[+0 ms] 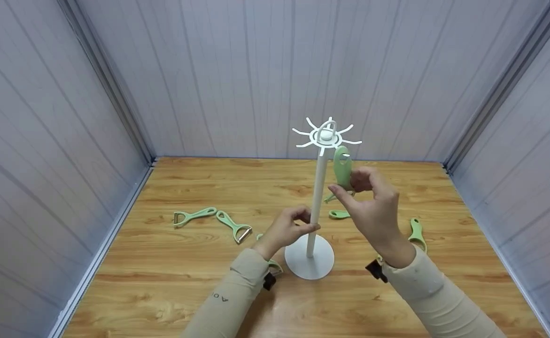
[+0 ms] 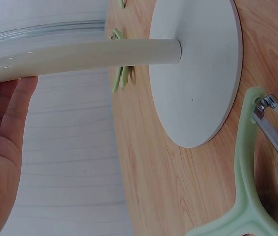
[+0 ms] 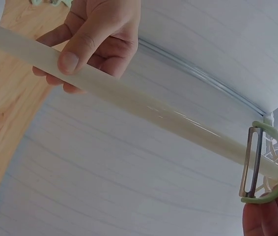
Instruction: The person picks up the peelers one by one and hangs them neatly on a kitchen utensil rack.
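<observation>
A white stand (image 1: 318,195) rises from its round base (image 1: 298,265) to a ring of hooks (image 1: 319,136) at the top. My left hand (image 1: 284,232) grips its pole low down, thumb on one side and fingers behind, as the right wrist view shows. Up beside the hooks, my right hand (image 1: 375,211) pinches a green peeler (image 1: 343,171) near its head. The peeler's handle points upward, and a white hook tip shows in the handle's hole. In the right wrist view, the metal blade (image 3: 251,162) faces the pole.
Two green peelers, one (image 1: 195,216) beside another (image 1: 232,225), lie left on the wooden table (image 1: 162,286). A further peeler (image 2: 247,147) is partly under my left forearm. More lie behind and right of the stand, including one peeler (image 1: 415,230) by my right wrist. Panel walls enclose the table.
</observation>
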Motion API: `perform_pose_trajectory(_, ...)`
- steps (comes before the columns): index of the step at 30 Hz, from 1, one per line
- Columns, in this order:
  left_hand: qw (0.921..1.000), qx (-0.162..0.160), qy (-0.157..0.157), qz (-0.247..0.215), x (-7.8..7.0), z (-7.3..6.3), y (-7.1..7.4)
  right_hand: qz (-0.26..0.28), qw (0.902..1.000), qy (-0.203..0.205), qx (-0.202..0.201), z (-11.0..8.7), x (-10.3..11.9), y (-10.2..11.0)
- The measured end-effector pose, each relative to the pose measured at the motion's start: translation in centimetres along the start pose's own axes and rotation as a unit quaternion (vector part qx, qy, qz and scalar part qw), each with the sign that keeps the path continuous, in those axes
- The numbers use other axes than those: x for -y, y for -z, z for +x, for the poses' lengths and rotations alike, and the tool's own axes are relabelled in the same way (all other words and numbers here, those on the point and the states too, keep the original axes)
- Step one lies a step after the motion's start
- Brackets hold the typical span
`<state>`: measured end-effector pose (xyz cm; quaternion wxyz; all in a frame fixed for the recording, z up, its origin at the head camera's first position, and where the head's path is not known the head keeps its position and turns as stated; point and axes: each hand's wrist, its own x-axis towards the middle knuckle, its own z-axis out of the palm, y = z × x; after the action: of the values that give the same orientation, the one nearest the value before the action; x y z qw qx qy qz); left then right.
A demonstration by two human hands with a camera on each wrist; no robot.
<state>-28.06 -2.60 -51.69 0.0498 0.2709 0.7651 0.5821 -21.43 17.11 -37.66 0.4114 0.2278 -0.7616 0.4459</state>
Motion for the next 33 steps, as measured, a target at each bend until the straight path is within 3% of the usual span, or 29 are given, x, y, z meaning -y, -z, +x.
perform_pose_trajectory(20, 0.9999, 0.003, -0.015, 0.006, 0.0, 0.2, 0.1, -0.017, 0.9996, 0.01, 0.021, -0.2, 0.3, -0.3)
perform_pose_trajectory(33, 1.0, -0.003, 0.001, -0.002, 0.0, 0.0, -0.1, -0.043, 0.9988, -0.025, 0.004, -1.0, -0.8, 1.3)
